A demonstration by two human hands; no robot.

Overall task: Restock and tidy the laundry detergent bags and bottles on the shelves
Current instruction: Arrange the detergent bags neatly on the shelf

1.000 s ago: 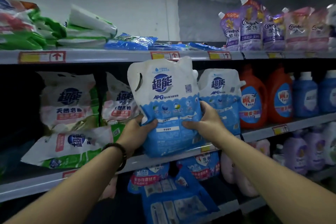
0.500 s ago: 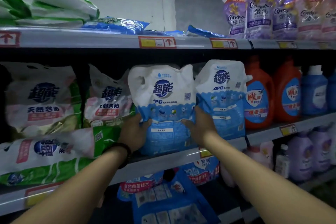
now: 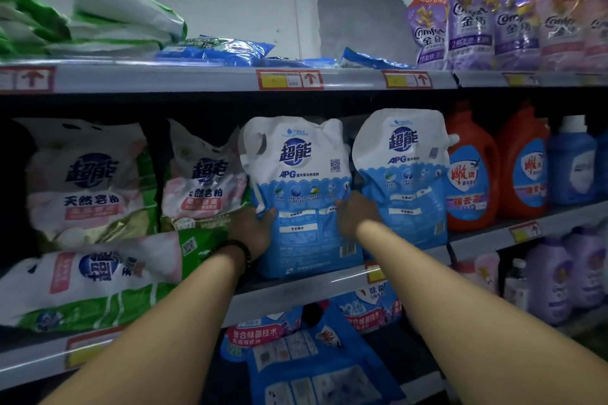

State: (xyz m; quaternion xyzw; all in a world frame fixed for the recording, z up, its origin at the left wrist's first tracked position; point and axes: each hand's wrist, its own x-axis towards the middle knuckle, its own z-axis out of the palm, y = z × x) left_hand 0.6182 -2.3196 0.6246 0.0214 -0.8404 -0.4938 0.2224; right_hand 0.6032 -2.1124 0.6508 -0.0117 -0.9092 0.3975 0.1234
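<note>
Left hand (image 3: 255, 230) and right hand (image 3: 357, 217) gripping blue-white detergent bag (image 3: 299, 181) at lower side edges, fingers curling round it. Bag standing upright on middle shelf (image 3: 322, 284), just beside matching bag (image 3: 403, 174), orange bottles (image 3: 470, 171) sitting further right.

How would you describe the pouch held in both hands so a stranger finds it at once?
On the middle shelf, left of the orange bottles, stand two white-and-blue pouches. The pouch is left of its twin, gripped by the left hand and right hand, next to pink-and-green bags.
</note>
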